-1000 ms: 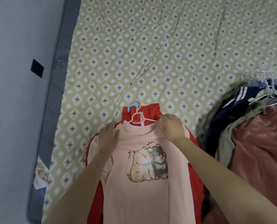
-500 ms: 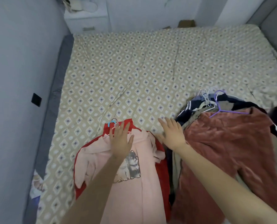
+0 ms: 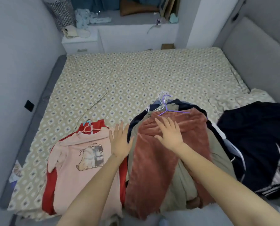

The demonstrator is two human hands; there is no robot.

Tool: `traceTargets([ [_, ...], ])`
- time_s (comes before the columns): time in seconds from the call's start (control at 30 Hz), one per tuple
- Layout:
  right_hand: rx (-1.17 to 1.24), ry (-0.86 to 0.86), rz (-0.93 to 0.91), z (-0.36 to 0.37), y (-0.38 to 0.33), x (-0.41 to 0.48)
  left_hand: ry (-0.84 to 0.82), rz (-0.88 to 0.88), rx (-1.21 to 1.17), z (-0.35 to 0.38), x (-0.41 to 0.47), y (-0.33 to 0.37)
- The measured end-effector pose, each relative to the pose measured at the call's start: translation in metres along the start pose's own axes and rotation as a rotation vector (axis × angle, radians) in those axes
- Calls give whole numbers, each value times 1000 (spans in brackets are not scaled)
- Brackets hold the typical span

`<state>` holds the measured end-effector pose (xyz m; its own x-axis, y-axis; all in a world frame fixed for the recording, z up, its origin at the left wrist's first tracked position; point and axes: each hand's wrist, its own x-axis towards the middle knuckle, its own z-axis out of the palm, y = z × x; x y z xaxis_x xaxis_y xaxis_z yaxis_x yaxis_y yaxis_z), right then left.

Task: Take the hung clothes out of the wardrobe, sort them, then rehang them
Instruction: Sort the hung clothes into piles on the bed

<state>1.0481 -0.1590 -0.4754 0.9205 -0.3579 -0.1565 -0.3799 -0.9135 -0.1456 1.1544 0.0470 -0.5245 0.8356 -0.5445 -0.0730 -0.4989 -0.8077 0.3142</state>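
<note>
Diamond-patterned beige bedsheet (image 3: 119, 82) spans the frame; sorting looks under way. Lower left, a soft pink cartoon-print sweatshirt (image 3: 80, 160) lies flat on a red garment (image 3: 48, 193). Centre right, the right hand (image 3: 168, 135), fingers straight and spread, lies over a plush rust-brown garment (image 3: 152, 163) topping the heap (image 3: 221, 157); the left hand (image 3: 119, 142), fingers apart, hovers beside it. The next move probably needs a grip on its thin purple hanger (image 3: 166, 108).

On the bed (image 3: 119, 82) before me, a two-garment stack (image 3: 67, 160) lies left of the bigger clothes pile (image 3: 149, 168); a nightstand (image 3: 80, 44) stands behind.
</note>
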Motion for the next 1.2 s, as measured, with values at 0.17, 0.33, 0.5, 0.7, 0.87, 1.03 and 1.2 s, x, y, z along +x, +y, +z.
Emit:
traceTargets([
  [0.17, -24, -18, 15, -13, 37, -33, -46, 7, 8, 2, -12, 56],
  [0.33, -4, -69, 91, -15, 62, -40, -41, 26, -2, 7, -9, 80],
  [0.5, -2, -103, 168, -9, 87, -28, -61, -11, -22, 21, 10, 86],
  [0.7, 7, -120, 232, -7, 114, -16, -130, -21, -15, 27, 33, 86],
  [0.87, 25, -138, 231, -6, 130, 4, -156, -42, 8, 33, 53, 91],
  [1.03, 27, -148, 185, -2, 151, 35, -175, -66, -17, 49, 80, 103],
  [1.2, 65, -192, 152, 14, 185, 72, -224, -121, 4, 76, 110, 122],
])
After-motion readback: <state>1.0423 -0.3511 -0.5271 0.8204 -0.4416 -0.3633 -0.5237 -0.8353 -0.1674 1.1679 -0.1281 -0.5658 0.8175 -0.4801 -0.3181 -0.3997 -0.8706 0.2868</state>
